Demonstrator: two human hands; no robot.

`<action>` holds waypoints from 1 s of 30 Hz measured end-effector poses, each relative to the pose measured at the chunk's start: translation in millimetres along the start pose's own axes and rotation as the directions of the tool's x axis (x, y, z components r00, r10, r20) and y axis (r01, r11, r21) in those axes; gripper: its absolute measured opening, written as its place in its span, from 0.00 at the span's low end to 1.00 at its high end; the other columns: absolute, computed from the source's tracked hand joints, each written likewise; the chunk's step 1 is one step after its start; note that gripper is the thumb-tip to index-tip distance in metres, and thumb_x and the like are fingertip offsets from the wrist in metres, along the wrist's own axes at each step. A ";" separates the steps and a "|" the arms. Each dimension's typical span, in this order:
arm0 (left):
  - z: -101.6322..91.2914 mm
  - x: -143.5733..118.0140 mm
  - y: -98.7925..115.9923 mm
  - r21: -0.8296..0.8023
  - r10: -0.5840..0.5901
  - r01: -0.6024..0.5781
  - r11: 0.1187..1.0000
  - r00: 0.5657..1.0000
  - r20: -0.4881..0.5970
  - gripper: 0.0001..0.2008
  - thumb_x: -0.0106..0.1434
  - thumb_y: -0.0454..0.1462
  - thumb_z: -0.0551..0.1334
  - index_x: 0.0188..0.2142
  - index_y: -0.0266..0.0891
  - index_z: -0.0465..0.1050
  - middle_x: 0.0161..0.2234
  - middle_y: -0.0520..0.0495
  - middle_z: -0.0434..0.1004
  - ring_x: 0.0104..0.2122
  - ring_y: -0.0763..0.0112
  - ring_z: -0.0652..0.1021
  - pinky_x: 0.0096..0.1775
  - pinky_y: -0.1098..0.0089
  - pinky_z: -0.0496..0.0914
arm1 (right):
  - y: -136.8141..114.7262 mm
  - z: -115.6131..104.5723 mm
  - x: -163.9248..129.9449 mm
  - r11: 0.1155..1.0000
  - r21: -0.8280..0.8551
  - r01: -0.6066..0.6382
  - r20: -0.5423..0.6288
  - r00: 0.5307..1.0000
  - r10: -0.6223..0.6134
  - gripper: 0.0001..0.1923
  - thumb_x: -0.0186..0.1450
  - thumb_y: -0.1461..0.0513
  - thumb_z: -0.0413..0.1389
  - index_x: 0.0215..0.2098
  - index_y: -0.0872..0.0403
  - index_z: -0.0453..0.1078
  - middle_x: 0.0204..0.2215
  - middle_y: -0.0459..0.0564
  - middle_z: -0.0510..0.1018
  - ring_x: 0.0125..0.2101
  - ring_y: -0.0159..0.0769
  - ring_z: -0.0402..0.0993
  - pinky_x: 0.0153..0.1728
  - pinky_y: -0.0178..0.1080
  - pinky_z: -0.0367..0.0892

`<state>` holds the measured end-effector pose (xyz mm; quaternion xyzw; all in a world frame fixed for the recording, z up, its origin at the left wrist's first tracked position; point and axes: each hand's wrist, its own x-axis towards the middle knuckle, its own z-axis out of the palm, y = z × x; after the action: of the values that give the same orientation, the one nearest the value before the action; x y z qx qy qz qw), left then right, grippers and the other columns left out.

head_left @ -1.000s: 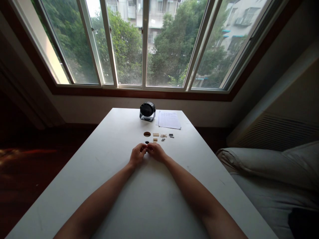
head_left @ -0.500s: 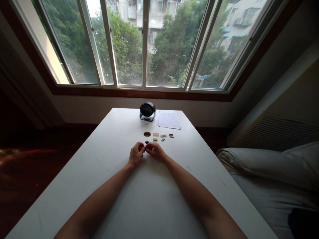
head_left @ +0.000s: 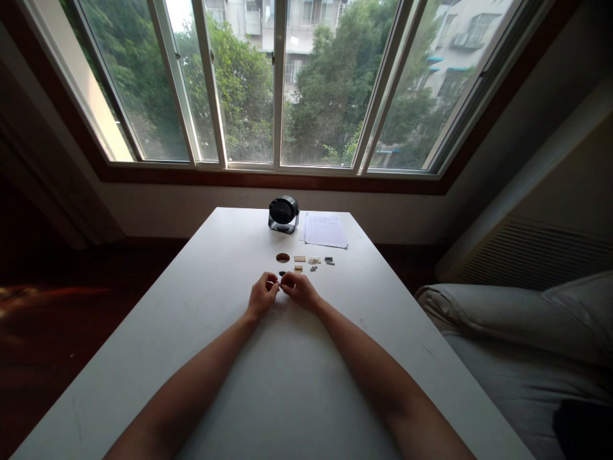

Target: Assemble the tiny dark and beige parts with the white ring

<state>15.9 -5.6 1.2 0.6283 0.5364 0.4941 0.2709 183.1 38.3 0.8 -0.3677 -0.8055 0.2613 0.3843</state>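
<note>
left hand [head_left: 262,297] and right hand [head_left: 297,290], fingers pinched on small piece [head_left: 278,282]

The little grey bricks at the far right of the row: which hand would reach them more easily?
Probably the right hand: it lies on the same side as the grey bricks, while the left hand would have to cross over.

White table [head_left: 230,332], black fan [head_left: 283,213], tan and dark grey bricks [head_left: 300,259]
</note>
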 end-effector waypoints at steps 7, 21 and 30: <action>-0.7 -0.3 1.8 0.056 0.026 -0.028 0.998 0.999 0.042 0.09 0.63 0.42 0.57 0.38 0.40 0.72 0.32 0.50 0.77 0.30 0.72 0.74 0.34 0.71 0.68 | 0.0 -2.7 0.6 0.998 0.060 -0.008 -0.024 1.000 0.010 0.07 0.63 0.59 0.56 0.33 0.55 0.71 0.25 0.45 0.74 0.25 0.30 0.66 0.27 0.32 0.60; -0.7 -1.9 5.3 0.045 0.012 -0.012 0.999 1.000 0.013 0.10 0.63 0.44 0.58 0.36 0.41 0.73 0.30 0.50 0.77 0.29 0.72 0.73 0.33 0.71 0.67 | 8.4 -1.9 1.7 1.000 0.003 -0.020 0.000 1.000 0.020 0.10 0.65 0.57 0.57 0.33 0.54 0.74 0.26 0.46 0.77 0.26 0.31 0.68 0.29 0.32 0.62; 2.4 0.2 -0.6 -0.056 -0.045 0.046 0.997 0.999 0.019 0.12 0.64 0.45 0.55 0.37 0.41 0.71 0.30 0.50 0.77 0.27 0.73 0.75 0.32 0.71 0.70 | 5.5 -2.6 2.6 0.999 0.033 -0.001 -0.010 1.000 0.002 0.07 0.65 0.59 0.57 0.34 0.54 0.75 0.29 0.48 0.79 0.27 0.32 0.71 0.31 0.33 0.64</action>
<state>17.9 -4.8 -0.1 0.6125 0.5338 0.4972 0.3044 186.2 44.0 -0.5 -0.3632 -0.7990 0.2728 0.3941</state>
